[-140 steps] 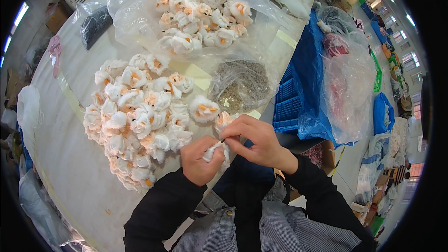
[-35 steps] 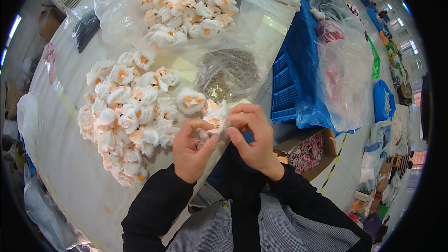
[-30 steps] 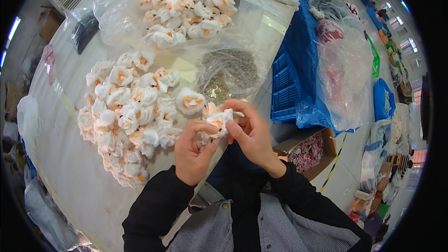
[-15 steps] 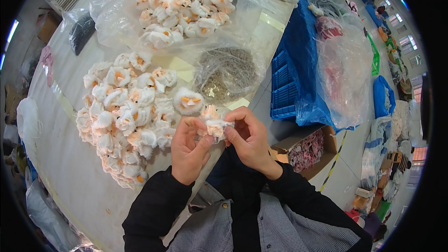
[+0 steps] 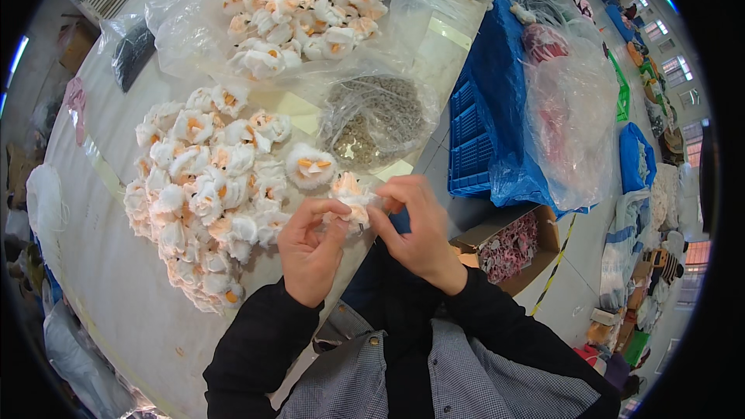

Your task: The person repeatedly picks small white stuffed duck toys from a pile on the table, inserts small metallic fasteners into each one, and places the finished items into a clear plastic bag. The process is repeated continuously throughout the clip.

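Observation:
A small white and peach fluffy plush piece point(image 5: 353, 195) is between my hands at the table's near edge. My left hand point(image 5: 312, 244) is closed, its thumb and forefinger pinching the left side of the piece. My right hand point(image 5: 415, 233) is at the piece's right side, fingers curled and the thumb towards them. Motion blurs its fingertips, and what they grip is not clear. Just beyond lies a round white fluffy piece point(image 5: 310, 165) with an orange beak-like part. To the left is a large heap of similar plush pieces point(image 5: 206, 194).
Beyond the heap, a clear plastic bag point(image 5: 186, 39) holds more plush pieces. A bag of small grey-brown bits point(image 5: 376, 120) lies nearer. Right of the table stand a blue crate point(image 5: 470, 143) under blue sheeting and a cardboard box point(image 5: 549, 244) of pink scraps.
My right hand has shifted slightly up and its fingers are now blurred. My left hand's fingers have moved a little on the plush piece, which stays in about the same place.

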The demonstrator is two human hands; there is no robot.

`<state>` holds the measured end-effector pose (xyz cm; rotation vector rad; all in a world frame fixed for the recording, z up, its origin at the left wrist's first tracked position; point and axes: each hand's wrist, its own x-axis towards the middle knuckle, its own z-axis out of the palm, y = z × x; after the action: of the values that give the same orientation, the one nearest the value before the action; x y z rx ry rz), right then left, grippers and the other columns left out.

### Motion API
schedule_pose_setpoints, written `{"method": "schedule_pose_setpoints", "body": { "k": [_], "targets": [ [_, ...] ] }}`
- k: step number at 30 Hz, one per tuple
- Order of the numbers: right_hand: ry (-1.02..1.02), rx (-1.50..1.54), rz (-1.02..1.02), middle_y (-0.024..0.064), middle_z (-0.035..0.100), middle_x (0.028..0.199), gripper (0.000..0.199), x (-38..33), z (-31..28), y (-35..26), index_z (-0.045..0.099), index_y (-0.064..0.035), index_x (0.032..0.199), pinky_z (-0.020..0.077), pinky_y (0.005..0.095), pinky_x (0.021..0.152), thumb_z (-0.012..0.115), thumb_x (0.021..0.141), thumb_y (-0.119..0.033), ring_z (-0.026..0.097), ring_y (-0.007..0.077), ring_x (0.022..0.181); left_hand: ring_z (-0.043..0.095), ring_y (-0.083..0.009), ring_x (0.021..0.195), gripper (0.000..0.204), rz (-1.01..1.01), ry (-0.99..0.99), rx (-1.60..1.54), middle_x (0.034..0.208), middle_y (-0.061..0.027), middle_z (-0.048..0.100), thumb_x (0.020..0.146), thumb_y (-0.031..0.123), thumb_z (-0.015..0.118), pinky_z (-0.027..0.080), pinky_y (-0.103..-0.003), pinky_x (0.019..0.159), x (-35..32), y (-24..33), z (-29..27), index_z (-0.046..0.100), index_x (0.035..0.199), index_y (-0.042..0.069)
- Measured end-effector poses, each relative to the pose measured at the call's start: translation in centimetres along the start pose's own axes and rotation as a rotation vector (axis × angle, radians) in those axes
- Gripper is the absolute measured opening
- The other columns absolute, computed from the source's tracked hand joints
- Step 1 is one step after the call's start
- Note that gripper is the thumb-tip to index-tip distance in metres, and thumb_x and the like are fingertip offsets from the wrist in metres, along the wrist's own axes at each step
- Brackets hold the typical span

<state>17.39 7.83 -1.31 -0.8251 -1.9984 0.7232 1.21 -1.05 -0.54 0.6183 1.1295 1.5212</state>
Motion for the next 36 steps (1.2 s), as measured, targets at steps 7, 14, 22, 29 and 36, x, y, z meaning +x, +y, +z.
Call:
{"method": "schedule_pose_setpoints", "body": {
  "k": [7,14,22,29,36],
  "targets": [
    [-0.031,-0.119,-0.319,0.0078,0.069,0.092,0.024,0.1,-0.2,-0.8,0.071,-0.0051,0.098,0.0545,0.0354,0.066,0.084,0.078,-0.005,0.067,0.0278,0.08,0.048,0.0022,0.068,0.021,0.014,0.045,0.086,0.107,-0.0036,0.066,0.101,-0.005,0.061,0.034,-0.017,0.053,-0.1,0.0,0.2,0.063,0.122,-0.001],
    [-0.138,0.09,-0.027,0.0109,0.069,0.091,0.013,0.0,-0.9,-0.5,0.069,-0.002,0.096,0.0528,0.0346,0.07,0.078,0.088,-0.003,0.067,0.0279,0.078,0.053,0.0009,0.076,0.025,0.024,-0.011,0.178,0.103,0.0005,0.066,0.098,-0.001,0.067,0.04,-0.017,0.06,-0.1,0.9,0.4,0.065,0.123,0.0],
    [-0.195,0.341,0.276,0.0093,0.07,0.091,0.011,-1.5,-1.2,-0.4,0.067,0.0014,0.1,0.0546,0.0275,0.068,0.071,0.1,-0.009,0.069,0.0164,0.074,0.066,-0.0218,0.076,0.017,0.444,-0.19,0.763,0.092,-0.0097,0.07,0.088,0.006,0.076,0.049,-0.031,0.062,1.3,0.4,-0.2,0.075,0.105,0.003],
    [-0.327,0.25,0.213,0.0093,0.07,0.087,0.012,-1.0,-1.7,-0.7,0.069,0.0003,0.098,0.0548,0.029,0.066,0.074,0.098,-0.011,0.07,0.0169,0.072,0.068,-0.0304,0.069,0.011,0.494,-0.143,0.813,0.08,-0.0122,0.067,0.081,0.006,0.078,0.053,-0.037,0.061,0.5,-0.4,-0.1,0.074,0.092,0.004],
    [-0.139,-0.252,-0.263,0.0096,0.067,0.083,0.009,4.4,-1.3,1.2,0.071,-0.0055,0.093,0.0507,0.0373,0.062,0.077,0.087,-0.009,0.065,0.0288,0.073,0.068,-0.0324,0.07,0.007,0.434,0.013,0.715,0.079,-0.0142,0.068,0.08,0.002,0.074,0.053,-0.036,0.064,0.5,-0.6,-0.2,0.07,0.085,-0.001]
  ]
}}
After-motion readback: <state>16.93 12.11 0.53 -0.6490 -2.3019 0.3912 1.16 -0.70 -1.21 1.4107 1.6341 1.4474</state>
